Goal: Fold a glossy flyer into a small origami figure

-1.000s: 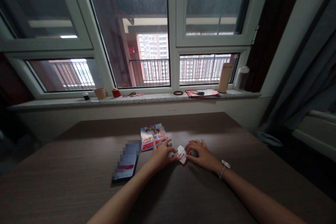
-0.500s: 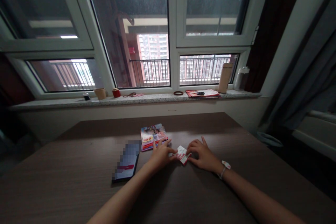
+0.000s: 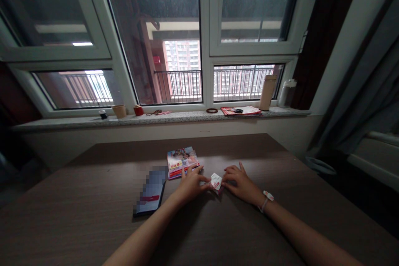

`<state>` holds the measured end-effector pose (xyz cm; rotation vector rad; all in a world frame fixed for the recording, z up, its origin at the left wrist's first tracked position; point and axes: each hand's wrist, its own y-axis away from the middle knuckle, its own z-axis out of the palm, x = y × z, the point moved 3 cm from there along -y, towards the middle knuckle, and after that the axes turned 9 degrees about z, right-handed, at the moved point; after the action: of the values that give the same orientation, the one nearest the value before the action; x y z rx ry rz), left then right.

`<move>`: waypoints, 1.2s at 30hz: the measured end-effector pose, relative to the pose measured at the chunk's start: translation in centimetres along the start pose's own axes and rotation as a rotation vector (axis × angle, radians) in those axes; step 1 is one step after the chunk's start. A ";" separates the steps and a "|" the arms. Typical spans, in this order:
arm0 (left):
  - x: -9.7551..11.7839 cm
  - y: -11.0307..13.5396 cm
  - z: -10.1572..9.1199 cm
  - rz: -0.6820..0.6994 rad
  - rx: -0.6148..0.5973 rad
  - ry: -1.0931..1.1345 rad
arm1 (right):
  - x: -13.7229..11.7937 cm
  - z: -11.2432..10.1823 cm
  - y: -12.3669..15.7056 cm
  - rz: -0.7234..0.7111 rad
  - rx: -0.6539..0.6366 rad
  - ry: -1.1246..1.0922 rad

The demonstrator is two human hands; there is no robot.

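Note:
A small piece of white paper with red print (image 3: 215, 181) is between my two hands, just above or on the brown table (image 3: 93, 183). Its near edge is bent, showing a reddish underside. My left hand (image 3: 192, 183) pinches the paper's left edge between thumb and fingers. On the opposite side, my right hand (image 3: 239, 182) has thumb and index finger closed at the right edge, the other fingers curled above. A stack of colourful printed leaflets (image 3: 182, 160) lies just behind my left hand, whose fingertips overlap its front corner in view.
Left of my forearm lies a dark phone (image 3: 151, 195), its screen blurred out. Along the stone windowsill (image 3: 187, 117) stand a paper cup (image 3: 119, 111), a red spool-like item (image 3: 138, 110), a brown ring (image 3: 212, 110), printed sheets (image 3: 249, 110), a tan flask (image 3: 267, 93) and a clear bottle (image 3: 286, 93).
The paper's near and right part has folded or bent, so less of its printed face shows. My right fingers have shifted slightly; my left hand has stayed in place.

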<state>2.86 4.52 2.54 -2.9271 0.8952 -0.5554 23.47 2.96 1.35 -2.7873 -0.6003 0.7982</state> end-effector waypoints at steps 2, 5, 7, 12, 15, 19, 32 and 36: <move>-0.1 0.0 0.0 0.003 -0.008 0.009 | 0.0 0.1 0.0 0.002 0.012 0.000; -0.2 0.0 0.1 0.000 -0.013 -0.005 | -0.4 0.0 0.1 0.009 0.035 -0.010; -0.3 0.0 0.2 -0.001 -0.009 -0.009 | -0.6 -0.1 0.1 0.014 0.046 -0.016; -0.3 0.0 0.4 0.013 0.030 0.002 | -0.6 0.0 0.3 0.018 0.038 -0.014; -0.3 -0.1 0.7 0.000 0.058 0.000 | -0.5 0.2 0.3 0.019 0.030 -0.011; -0.3 -0.2 1.3 -0.004 0.112 -0.005 | -0.4 0.2 0.2 0.022 0.028 -0.017; -0.3 -0.3 1.2 0.030 0.143 0.031 | -0.4 0.4 -0.2 -0.002 0.069 -0.086; 0.1 -0.2 1.3 0.037 0.170 0.004 | -0.8 0.4 -0.3 0.006 0.102 -0.062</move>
<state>3.49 4.56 1.42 -2.7531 0.8548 -0.6037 22.53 2.89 1.51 -2.6821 -0.5462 0.8937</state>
